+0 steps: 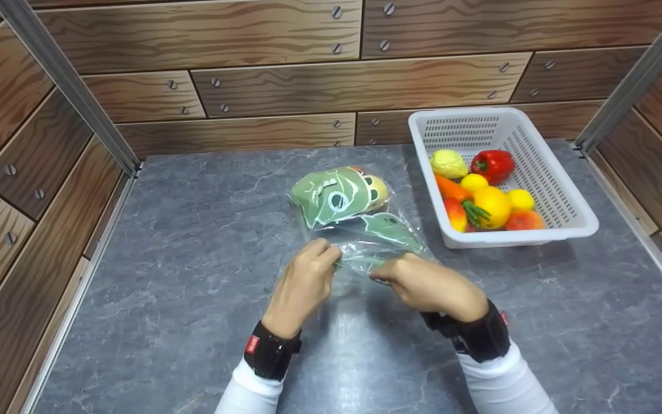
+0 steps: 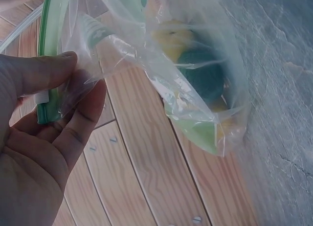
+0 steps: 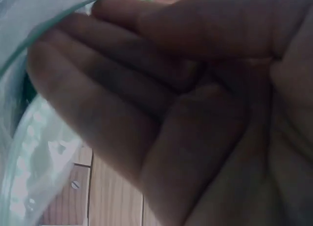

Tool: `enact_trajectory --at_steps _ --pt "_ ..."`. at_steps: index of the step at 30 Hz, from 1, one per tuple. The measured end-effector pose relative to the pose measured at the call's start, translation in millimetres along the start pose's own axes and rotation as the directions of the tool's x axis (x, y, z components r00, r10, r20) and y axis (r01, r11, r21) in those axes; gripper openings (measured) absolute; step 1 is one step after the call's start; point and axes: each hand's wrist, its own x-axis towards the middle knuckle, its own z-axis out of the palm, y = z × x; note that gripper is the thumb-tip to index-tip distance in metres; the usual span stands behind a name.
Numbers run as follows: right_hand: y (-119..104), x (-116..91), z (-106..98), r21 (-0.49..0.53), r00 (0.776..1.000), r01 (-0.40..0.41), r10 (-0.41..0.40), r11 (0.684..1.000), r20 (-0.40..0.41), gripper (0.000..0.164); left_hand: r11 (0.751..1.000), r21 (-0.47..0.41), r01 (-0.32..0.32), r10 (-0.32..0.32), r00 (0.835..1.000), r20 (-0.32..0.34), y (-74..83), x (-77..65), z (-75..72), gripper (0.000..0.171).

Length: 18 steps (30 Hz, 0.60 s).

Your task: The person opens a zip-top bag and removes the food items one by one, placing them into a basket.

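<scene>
A clear zip bag (image 1: 360,247) with green cartoon prints lies on the grey tabletop, its mouth edge towards me. At the left end of that edge, my left hand (image 1: 305,282) pinches the bag. The left wrist view shows thumb and fingers of the left hand (image 2: 44,138) about the green zip strip (image 2: 49,40), beside a small white slider (image 2: 41,97). Blurred yellow and dark green shapes show through the plastic. My right hand (image 1: 431,284) pinches the mouth edge further right. In the right wrist view, fingertips of the right hand (image 3: 161,103) meet the green rim (image 3: 29,50).
A white perforated basket (image 1: 561,172) stands at the back right. Inside are a red bell pepper (image 1: 493,166), an orange (image 1: 492,207), a carrot-like orange piece (image 1: 450,188) and several other fruits. Wood-patterned panels (image 1: 273,86) wall the table at the back and sides.
</scene>
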Motion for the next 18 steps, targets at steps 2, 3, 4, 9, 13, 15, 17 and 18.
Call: enact_trajectory --at_steps 2,3,4,9,13,15,17,18 --pt "0.2 3.4 4.8 -0.028 1.000 -0.016 0.017 0.999 0.016 0.022 1.000 0.007 -0.006 0.006 1.000 -0.005 0.3 0.4 0.4 0.016" --pt "0.8 5.0 7.3 -0.045 0.999 -0.027 0.028 0.999 0.023 0.022 1.000 0.013 -0.009 0.010 1.000 -0.009 0.6 0.6 0.6 0.016" --pt "2.0 6.8 10.3 -0.061 0.999 -0.036 0.038 0.997 0.028 0.023 1.000 0.018 -0.014 0.014 1.000 -0.012 0.9 0.8 0.8 0.016" --pt "12.5 14.2 25.6 -0.152 0.996 -0.089 0.093 0.984 0.016 0.027 0.999 0.034 -0.037 0.038 0.999 -0.025 3.9 1.5 2.1 0.016" --pt "24.5 19.3 37.0 -0.181 0.991 -0.133 0.125 0.974 -0.053 0.019 0.998 0.032 -0.048 0.049 0.999 -0.020 7.2 2.1 1.7 0.014" --pt "30.8 21.3 41.4 -0.159 0.984 -0.166 0.153 0.973 -0.094 0.018 0.998 0.031 -0.051 0.051 0.999 -0.017 9.0 2.3 0.8 0.013" --pt "36.9 22.5 44.5 -0.124 0.973 -0.204 0.187 0.971 -0.133 0.020 0.998 0.033 -0.052 0.052 0.999 -0.014 10.6 2.6 -0.3 0.013" --pt "39.6 23.0 45.4 -0.101 0.967 -0.218 0.201 0.971 -0.155 0.023 0.998 0.032 -0.052 0.052 0.999 -0.013 11.5 2.9 -1.0 0.013"
